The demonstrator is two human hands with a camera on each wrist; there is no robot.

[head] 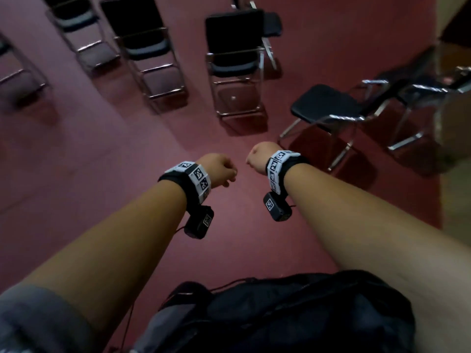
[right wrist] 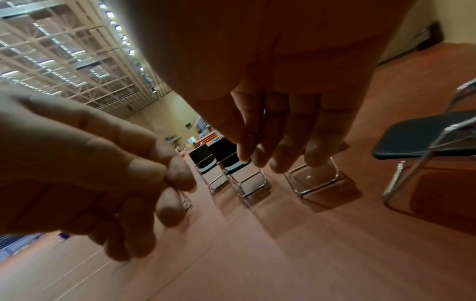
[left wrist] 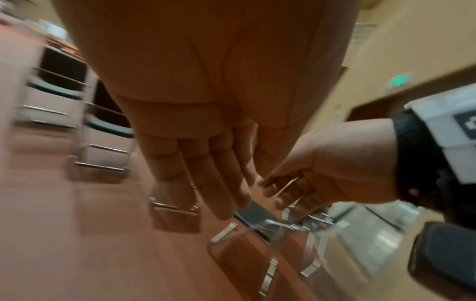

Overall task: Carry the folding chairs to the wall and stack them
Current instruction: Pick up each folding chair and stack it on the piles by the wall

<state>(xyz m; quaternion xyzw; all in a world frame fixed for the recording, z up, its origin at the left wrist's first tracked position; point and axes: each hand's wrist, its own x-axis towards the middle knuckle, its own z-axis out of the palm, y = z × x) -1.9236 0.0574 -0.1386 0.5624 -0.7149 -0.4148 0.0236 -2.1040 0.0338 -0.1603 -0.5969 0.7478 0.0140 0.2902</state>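
Several folding chairs (head: pixel 235 64) stand open on the dark red floor (head: pixel 102 154) ahead of me: a row at upper left, one square in front, one angled at right (head: pixel 328 108) with more chrome frames crowded behind it, blurred. None in my grip. Left hand (head: pixel 221 169) and right hand (head: pixel 257 156) both held out over bare floor, close together, not touching, well short of the nearest chair. Left fingers (left wrist: pixel 219 179) hang nearly straight; right fingers (right wrist: pixel 283 142) relaxed, slightly curled; both empty. Beige wall (left wrist: pixel 412 40) beyond the right-hand chairs. Dark bag (head: pixel 293 314) at my waist, cables trailing.
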